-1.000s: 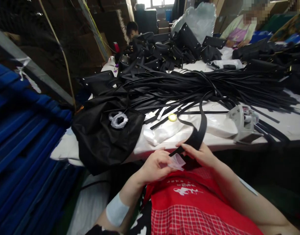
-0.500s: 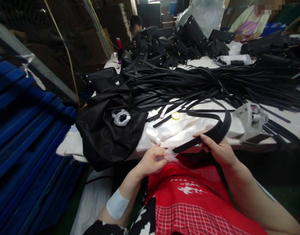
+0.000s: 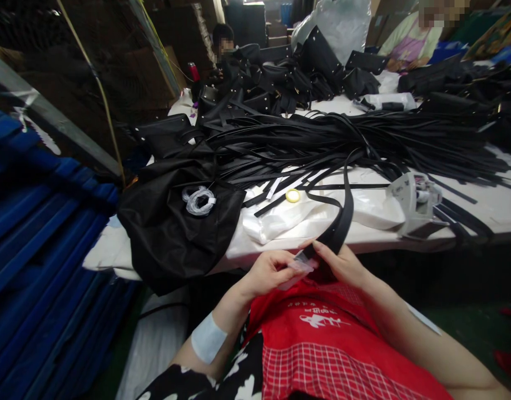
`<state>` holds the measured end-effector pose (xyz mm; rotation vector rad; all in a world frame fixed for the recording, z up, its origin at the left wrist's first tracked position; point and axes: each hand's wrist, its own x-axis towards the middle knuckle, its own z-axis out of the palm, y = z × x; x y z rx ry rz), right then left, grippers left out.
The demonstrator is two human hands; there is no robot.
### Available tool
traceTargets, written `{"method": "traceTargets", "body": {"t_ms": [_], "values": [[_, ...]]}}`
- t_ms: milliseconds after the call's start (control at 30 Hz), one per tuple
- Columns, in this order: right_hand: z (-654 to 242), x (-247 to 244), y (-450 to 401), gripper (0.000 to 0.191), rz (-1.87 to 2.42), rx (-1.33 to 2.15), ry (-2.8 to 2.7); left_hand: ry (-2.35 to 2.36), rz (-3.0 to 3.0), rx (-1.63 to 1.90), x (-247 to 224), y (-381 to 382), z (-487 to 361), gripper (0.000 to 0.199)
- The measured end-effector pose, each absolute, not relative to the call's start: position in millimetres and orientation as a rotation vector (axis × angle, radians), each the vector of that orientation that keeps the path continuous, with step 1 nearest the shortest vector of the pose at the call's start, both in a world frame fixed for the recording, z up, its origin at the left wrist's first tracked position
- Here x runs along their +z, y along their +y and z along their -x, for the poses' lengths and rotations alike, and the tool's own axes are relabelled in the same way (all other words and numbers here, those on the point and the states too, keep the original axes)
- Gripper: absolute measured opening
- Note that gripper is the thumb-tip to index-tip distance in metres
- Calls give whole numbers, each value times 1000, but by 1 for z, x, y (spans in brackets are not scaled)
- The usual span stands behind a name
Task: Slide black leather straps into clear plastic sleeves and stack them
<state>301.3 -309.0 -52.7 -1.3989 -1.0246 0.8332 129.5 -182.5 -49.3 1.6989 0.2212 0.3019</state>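
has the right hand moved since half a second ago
Yes: judged against the grey device, the right hand has shifted leftward, toward the left hand.

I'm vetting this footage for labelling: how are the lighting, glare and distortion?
Head view: deep shadow over the blue stack; sheen on the white plastic; heaped black straps merge darkly; translucent film in the left hand is hard to outline; right forearm looks stretched toward the corner.
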Motion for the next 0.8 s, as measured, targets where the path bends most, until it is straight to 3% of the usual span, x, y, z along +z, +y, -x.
{"method": "traceTargets", "body": {"t_ms": [167, 333, 500, 800], "values": [[-318, -48, -318, 56, 1625, 644, -1011, 362, -1670, 295, -54, -180, -132, 25], [-354, -15, -342, 81, 1395, 434, -667, 405, -1660, 236, -63, -172, -129, 25], [-351, 4, -341, 77, 1214, 110, -477, 387, -1681, 159, -66, -175, -132, 28], [-362, 10, -345, 72, 1077, 85, -426, 379, -1692, 140, -66, -169, -129, 27]]}}
